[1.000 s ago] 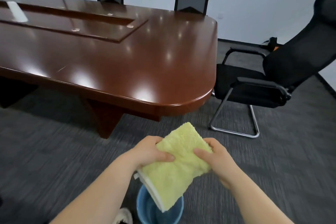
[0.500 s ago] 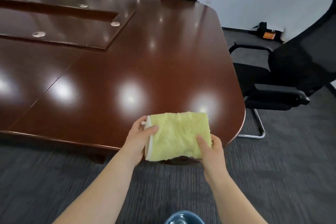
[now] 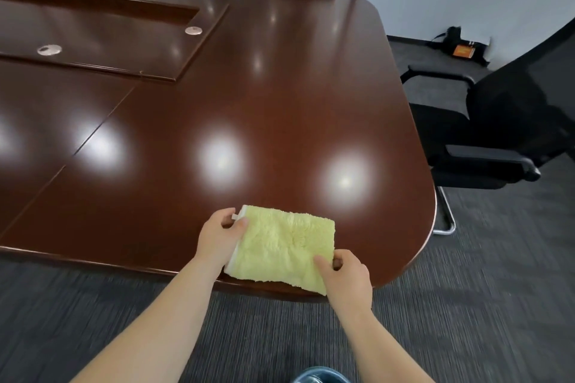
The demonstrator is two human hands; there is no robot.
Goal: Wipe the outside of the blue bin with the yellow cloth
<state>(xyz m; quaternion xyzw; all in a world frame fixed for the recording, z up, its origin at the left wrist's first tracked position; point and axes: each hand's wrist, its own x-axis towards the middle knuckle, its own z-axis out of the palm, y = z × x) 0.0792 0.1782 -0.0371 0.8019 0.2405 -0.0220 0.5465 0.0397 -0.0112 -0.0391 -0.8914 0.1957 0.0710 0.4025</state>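
- Left hand point(image 3: 221, 235) pinches the far-left edge of the yellow cloth point(image 3: 281, 247), thumb on top.
- Right hand point(image 3: 347, 275) grips its near-right corner.
- The folded cloth lies flat at the near edge of the brown table point(image 3: 280, 102).
- Blue bin point(image 3: 320, 376) — only its rim shows, on the grey carpet point(image 3: 93, 305) below the hands.
- A black chair point(image 3: 497, 134) stands to the right.

bright, glare on table point(image 3: 280, 102), blurred edges
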